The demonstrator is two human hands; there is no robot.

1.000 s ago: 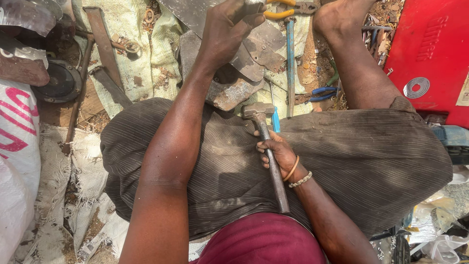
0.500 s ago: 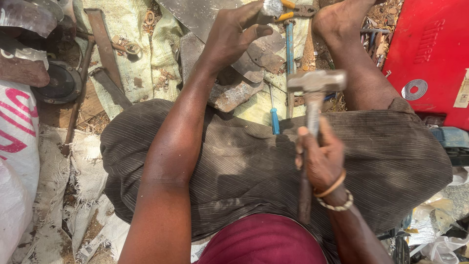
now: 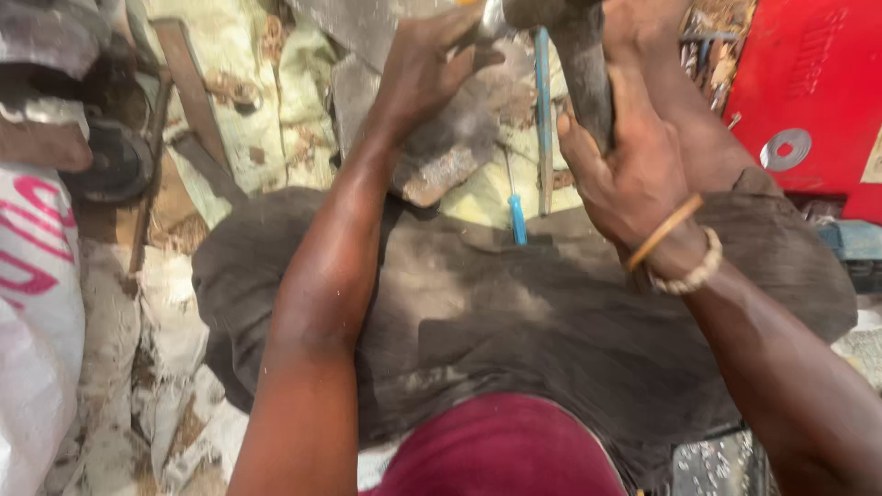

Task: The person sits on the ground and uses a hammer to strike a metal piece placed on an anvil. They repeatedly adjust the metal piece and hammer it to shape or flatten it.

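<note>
The hammer (image 3: 574, 55) is raised high at the top of the view, its head blurred; only the dark handle shows clearly. It looks heavy at the head and stiff, best gripped low on the handle. The right hand (image 3: 634, 174) is clenched round that handle. The left hand (image 3: 427, 78) grasps a metal rod (image 3: 489, 23) over a rusty lump of metal (image 3: 441, 165). A blue-handled screwdriver (image 3: 517, 216) lies just beside, a red panel (image 3: 808, 83) off right.

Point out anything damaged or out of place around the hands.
The metal piece under the left hand has a rough, rusty, broken-looking edge. A blue screwdriver lies loose beside it on the ground. The right hand grips a hammer handle.
</note>
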